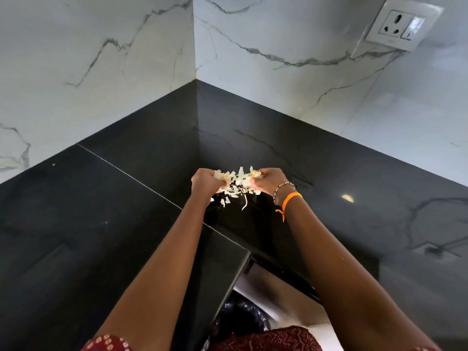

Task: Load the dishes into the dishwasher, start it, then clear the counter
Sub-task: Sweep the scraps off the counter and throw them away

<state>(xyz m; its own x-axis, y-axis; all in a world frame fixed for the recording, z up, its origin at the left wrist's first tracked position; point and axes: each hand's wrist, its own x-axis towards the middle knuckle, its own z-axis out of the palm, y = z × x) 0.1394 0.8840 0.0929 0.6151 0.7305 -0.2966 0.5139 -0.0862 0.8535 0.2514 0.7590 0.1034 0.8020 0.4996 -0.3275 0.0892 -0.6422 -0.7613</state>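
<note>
where both hands meet, vegetable scraps sit bunched between.

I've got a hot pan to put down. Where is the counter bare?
Bare: the counter left of the seam, and right of the hands toward the socket wall. Crowded: the middle, where left hand and right hand gather scraps.

head view, angled down (close), counter corner
</note>
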